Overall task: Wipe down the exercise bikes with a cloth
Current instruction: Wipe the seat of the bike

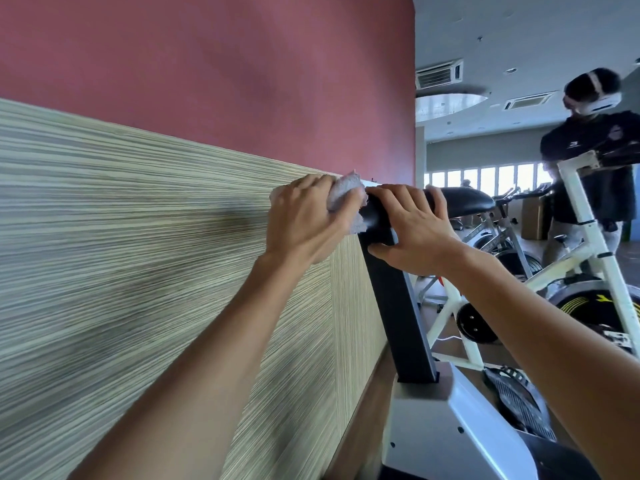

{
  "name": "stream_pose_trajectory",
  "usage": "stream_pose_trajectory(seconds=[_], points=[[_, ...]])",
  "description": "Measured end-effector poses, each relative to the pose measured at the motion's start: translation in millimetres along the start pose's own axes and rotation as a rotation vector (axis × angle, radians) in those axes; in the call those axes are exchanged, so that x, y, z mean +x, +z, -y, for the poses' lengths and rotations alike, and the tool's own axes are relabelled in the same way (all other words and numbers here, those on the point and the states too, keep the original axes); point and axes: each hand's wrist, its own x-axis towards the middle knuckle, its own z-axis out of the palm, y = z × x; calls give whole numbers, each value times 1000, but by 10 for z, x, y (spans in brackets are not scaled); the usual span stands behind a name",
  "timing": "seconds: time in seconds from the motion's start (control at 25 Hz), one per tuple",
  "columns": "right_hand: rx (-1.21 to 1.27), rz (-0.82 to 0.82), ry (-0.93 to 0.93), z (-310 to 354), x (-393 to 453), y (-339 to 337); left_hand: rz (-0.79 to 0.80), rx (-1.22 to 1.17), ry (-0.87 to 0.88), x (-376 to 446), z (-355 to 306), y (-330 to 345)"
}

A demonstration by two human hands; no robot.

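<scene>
Two hands on one bike seat [398, 209]: left hand [304, 220] gripping one cloth [104, 194], right hand [415, 230] beside.

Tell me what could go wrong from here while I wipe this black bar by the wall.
1. The left hand bunches the cloth hard against the striped wall panel, so knuckles may scrape it.
2. The right hand covers much of the black bar, so that patch could go unwiped.
3. Another person works at a white bike nearby; a wide swing might crowd them.

Red wall [207, 64], striped panelling [138, 237]
</scene>
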Motion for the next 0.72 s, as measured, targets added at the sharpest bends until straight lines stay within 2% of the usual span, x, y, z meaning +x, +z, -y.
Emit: stream_pose_trajectory(seconds=[0.08, 0.24, 0.4, 0.48, 0.56, 0.72], points=[[57, -49, 24, 24, 23, 4, 159, -41, -57, 125, 3, -104], [207, -174, 80, 108, 99, -133, 493, -132, -293, 553, 145, -118], [310, 13, 79, -170, 566, -435, 676, -22, -434, 931, 356, 110], [193, 137, 137, -256, 756, -435, 746, 9, -479, 1052, 445, 216], [17, 274, 202, -250, 825, -330, 809, 75, -461, 1149, 481, 306], [-66, 388, 191, -242, 853, -293, 974, 193, -336, 1371, 343, 466]])
